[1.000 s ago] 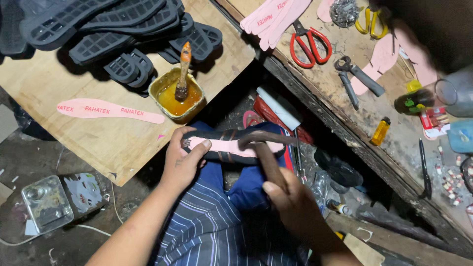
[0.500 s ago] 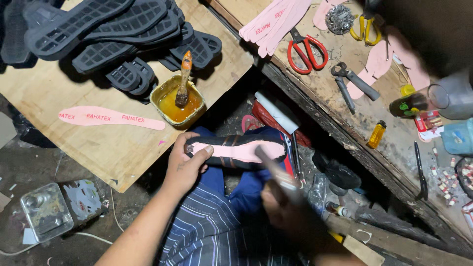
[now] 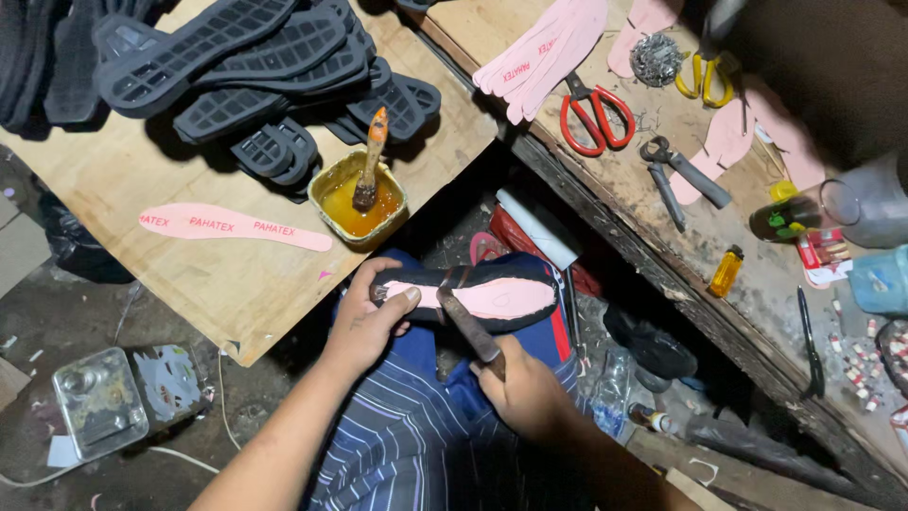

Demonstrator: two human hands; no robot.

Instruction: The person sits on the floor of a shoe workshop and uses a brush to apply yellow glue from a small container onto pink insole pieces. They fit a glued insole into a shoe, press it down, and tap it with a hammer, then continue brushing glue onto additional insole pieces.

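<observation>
the left hand (image 3: 364, 326) grips the black sole (image 3: 473, 295) at its nine o'clock end, fingers curled shut around the edge, thumb lying on top of the pink insole (image 3: 492, 298) that sits inside it. the sole rests across the person's lap, over the striped cloth (image 3: 397, 445), just below the near edge of the plywood board (image 3: 236, 284). the right hand (image 3: 525, 393) is closed tight round the handle of a hammer-like tool (image 3: 463, 317) — its head lies across the middle of the sole, touching or near enough that i can't separate the two.

at twelve o'clock from the sole, the yellow glue tin (image 3: 362, 203) sits on the board with a brush (image 3: 371, 161) standing in it. a loose pink insole strip (image 3: 232, 225) lies at ten o'clock, and a heap of black treaded soles (image 3: 218, 66) fills the far corner. over at two o'clock, on the darker bench (image 3: 662, 246), red scissors (image 3: 594, 114), dark pliers (image 3: 681, 175) and a fan of pink cutouts (image 3: 549, 47).

to press this well, i'd say — keep that left grip firm so the sole can't rock on the knee, work the tool flat and evenly from the middle outward, and keep the thumb clear of the striking face.
</observation>
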